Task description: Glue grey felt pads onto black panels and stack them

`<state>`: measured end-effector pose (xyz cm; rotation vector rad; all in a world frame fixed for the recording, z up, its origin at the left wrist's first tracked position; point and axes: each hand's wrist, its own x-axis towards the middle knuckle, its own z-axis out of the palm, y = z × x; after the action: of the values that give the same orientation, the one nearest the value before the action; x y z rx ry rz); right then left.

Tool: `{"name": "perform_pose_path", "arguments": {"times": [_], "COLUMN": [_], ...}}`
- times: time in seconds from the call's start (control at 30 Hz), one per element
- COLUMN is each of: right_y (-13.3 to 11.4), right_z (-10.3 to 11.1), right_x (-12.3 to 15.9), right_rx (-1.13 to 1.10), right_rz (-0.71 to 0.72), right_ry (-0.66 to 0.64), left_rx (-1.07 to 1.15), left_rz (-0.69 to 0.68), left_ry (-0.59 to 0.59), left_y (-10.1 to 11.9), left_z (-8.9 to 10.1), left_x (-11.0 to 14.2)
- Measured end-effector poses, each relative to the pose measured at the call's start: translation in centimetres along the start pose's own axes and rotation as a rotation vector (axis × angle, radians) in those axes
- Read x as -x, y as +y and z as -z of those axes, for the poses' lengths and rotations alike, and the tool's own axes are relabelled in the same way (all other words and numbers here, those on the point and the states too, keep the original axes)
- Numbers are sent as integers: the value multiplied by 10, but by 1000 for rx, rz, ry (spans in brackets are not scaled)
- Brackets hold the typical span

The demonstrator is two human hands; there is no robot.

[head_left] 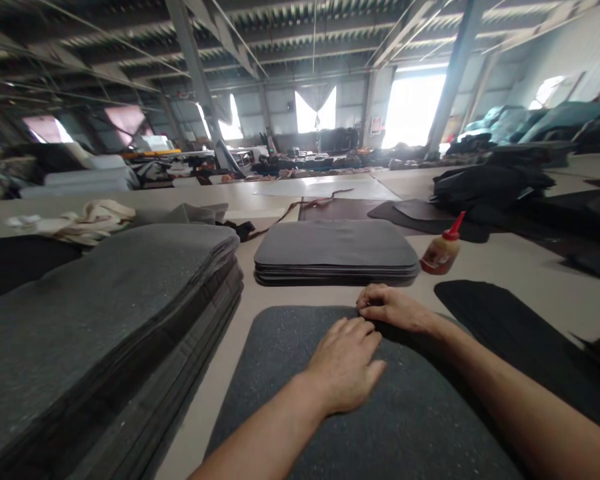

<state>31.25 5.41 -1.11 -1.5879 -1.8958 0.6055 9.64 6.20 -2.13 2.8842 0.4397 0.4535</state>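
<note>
A dark grey felt-like sheet point(290, 360) with rounded corners lies before me on the table. My left hand point(347, 363) rests on it palm down, fingers stretched out towards its far edge. At that edge my right hand point(393, 308) has its thumb and fingers pinched together on the sheet's border; the fingertips are partly hidden. Just beyond the hands sits a neat stack of grey rounded panels point(335, 245). A glue bottle point(441, 252) with a red nozzle stands to the right of that stack.
On the left rises a tall pile of dark grey sheets point(105, 300). Black cut pieces point(510, 327) lie to the right. Cream cloth point(95, 220) is at the back left, and a heap of black material point(490, 183) at the back right of the table point(520, 257).
</note>
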Motion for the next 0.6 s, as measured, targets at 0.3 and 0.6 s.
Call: {"name": "perform_pose_path", "arguments": {"times": [0.3,0.6], "right_y": [2,4], "right_z": [-12,-28], "right_x": [-3,-8], "right_rx": [61,158], "right_rz": [15,-54], "right_ry": [103,214], "left_rx": [-13,0], "left_rz": [-1,9], "left_ry": [-2,-19], "left_y": [1,2], "left_z": [-2,-4], "left_x": [1,1]}}
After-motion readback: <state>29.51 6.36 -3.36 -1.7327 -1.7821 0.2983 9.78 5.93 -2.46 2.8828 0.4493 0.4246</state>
